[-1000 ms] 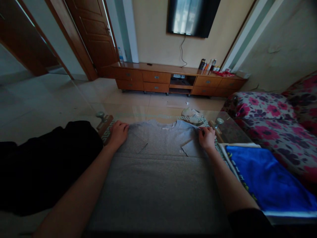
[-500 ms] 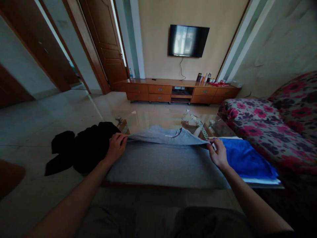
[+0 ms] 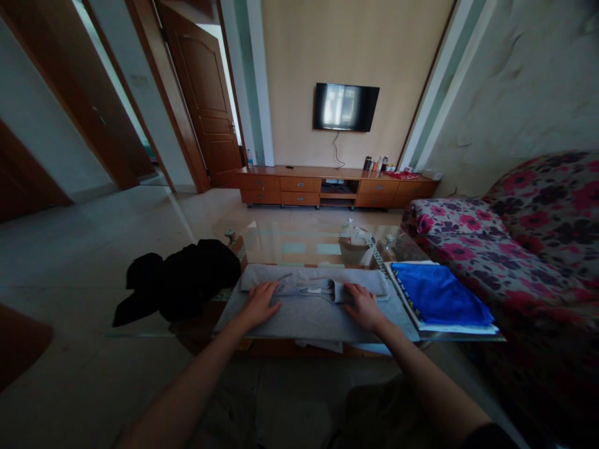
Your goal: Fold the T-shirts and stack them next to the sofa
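A grey T-shirt (image 3: 306, 315) lies folded on the glass coffee table (image 3: 299, 242), its collar end doubled over toward me. My left hand (image 3: 260, 301) rests flat on the left part of the fold, fingers stretched out. My right hand (image 3: 364, 305) lies flat on the right part, fingers apart, beside the collar. Neither hand holds anything. A heap of black clothing (image 3: 182, 284) sits on the table's left end. A folded blue cloth (image 3: 437, 298) lies on a white garment at the right end.
A floral sofa (image 3: 515, 237) stands to the right of the table. A wooden TV cabinet (image 3: 334, 187) with bottles on it lines the far wall under a wall-mounted TV (image 3: 345, 107). A wooden door (image 3: 206, 106) stands open at the left. The floor is tiled.
My hands lifted the shirt's collar end and folded it toward me, then let go and now press flat on it. The view has pulled back from the table.
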Available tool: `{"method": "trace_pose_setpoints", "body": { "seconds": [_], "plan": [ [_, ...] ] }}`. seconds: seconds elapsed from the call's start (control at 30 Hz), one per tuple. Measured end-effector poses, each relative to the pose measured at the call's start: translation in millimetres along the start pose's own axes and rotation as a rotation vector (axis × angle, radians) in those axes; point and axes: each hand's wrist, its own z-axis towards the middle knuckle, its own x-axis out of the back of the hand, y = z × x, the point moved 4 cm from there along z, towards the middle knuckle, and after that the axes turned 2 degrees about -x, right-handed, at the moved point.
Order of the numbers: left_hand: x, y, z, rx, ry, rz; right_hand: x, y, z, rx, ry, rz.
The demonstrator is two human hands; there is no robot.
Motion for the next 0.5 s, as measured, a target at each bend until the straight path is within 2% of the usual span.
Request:
{"method": "trace_pose_setpoints", "body": {
  "seconds": [0.1, 0.2, 0.4, 0.5],
  "plan": [
    [-10, -2, 2, 0.097, 0.031, -0.013, -11, -9, 4, -0.032, 0.033, 0.037],
    [-10, -4, 2, 0.098, 0.008, -0.028, -10, -11, 8, 0.012, 0.047, 0.069],
    [10, 18, -1, -0.198, -0.079, 0.057, 15, -15, 6, 0.201, 0.040, 0.313],
    [14, 27, -2, -0.268, -0.079, 0.130, 18, -15, -4, 0.258, -0.008, 0.324]
  ]
}}
